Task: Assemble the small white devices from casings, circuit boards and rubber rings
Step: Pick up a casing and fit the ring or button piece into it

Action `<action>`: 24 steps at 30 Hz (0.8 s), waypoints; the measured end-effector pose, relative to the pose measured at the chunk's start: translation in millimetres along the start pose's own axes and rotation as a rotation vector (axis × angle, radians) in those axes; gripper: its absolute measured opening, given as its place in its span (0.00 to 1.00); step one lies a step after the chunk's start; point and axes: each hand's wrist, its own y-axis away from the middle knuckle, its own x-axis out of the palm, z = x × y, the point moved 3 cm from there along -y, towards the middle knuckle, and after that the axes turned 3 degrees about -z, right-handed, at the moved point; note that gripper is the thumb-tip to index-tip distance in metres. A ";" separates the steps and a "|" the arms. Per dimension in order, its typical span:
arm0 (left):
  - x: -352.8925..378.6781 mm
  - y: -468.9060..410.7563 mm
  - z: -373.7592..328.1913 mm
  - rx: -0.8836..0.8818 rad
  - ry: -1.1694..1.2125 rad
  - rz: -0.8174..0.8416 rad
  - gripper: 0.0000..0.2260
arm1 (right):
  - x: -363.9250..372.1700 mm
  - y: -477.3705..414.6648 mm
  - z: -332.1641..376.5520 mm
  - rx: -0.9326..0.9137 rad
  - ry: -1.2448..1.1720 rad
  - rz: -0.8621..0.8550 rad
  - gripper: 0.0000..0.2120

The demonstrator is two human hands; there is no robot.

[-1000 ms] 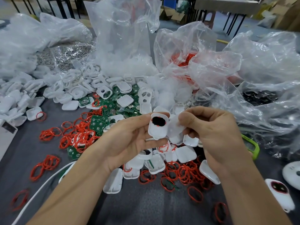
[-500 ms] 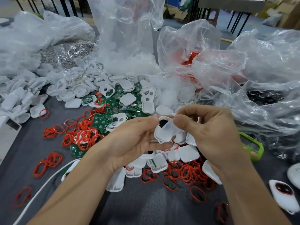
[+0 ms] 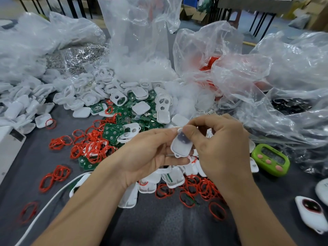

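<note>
We've white casing (image 3: 181, 145) up over desk (image 3: 159, 226): left hand (image 3: 147, 154) fingers curled round it, right hand (image 3: 221, 148) fingers pinching top edge. Closing-the-shell step, we reckon. Next we need firm squeeze along seam, halves kept aligned.

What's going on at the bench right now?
A person is working on a small white casing, held up over the grey table. The left hand cradles it from below with fingers curled round it, while the right hand pinches its top end, thumb on the face. A dark patch shows through the shell. Piles of loose casings, green circuit boards and red rubber rings lie around; a green timer sits to the right.
</note>
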 end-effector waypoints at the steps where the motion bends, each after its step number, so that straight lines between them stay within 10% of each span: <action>1: 0.2 0.0 0.2 0.000 -0.005 -0.005 0.17 | 1.2 0.9 1.0 -0.017 0.020 -0.019 0.09; 16: 1.8 -0.2 -2.0 0.025 -0.008 -0.036 0.17 | 5.4 6.2 4.0 -0.116 0.060 -0.074 0.05; 24: 3.4 1.2 -4.8 0.040 0.064 0.019 0.16 | -5.4 -4.0 -26.0 0.238 -0.255 -0.138 0.07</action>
